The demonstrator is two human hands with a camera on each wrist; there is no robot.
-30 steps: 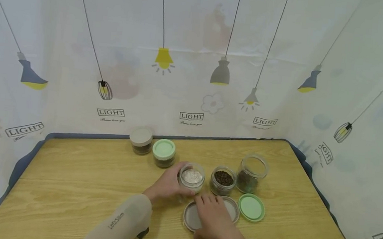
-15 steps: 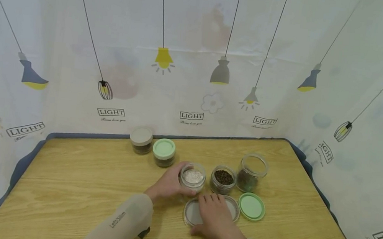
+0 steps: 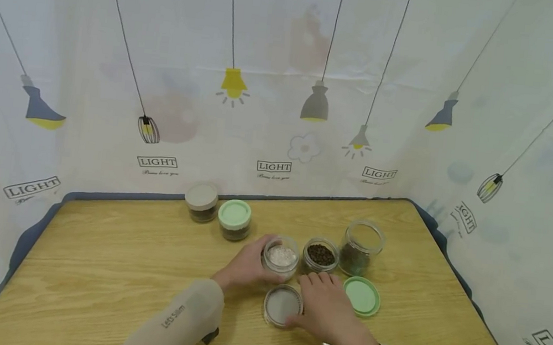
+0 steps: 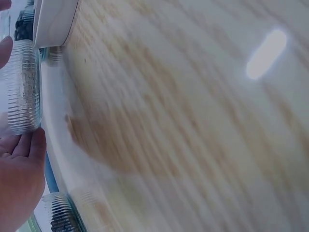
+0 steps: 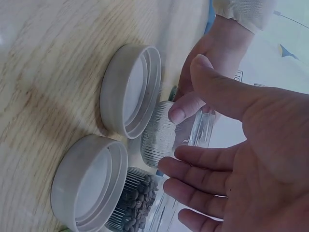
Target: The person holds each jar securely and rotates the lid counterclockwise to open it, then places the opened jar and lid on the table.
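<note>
My left hand grips an open glass jar of white grains from its left side, the thumb wrapped round the near side. The jar's ribbed wall also shows in the left wrist view. My right hand reaches over the table with fingers spread and nothing between them. Right by its thumb lies a grey lid, inner side up. A second grey lid shows below the palm in the right wrist view; the hand hides it in the head view. An open jar of dark beans stands just beyond the right fingertips.
A taller open jar with dark contents stands at the right, behind a green lid. Toward the back edge, a grey-lidded jar and a green-lidded jar stand side by side. A patterned cloth wall encloses the wooden table.
My right hand has shifted right, uncovering the left grey lid and covering the other. The left hand has brought the white-grain jar slightly right, closer to the bean jar.
</note>
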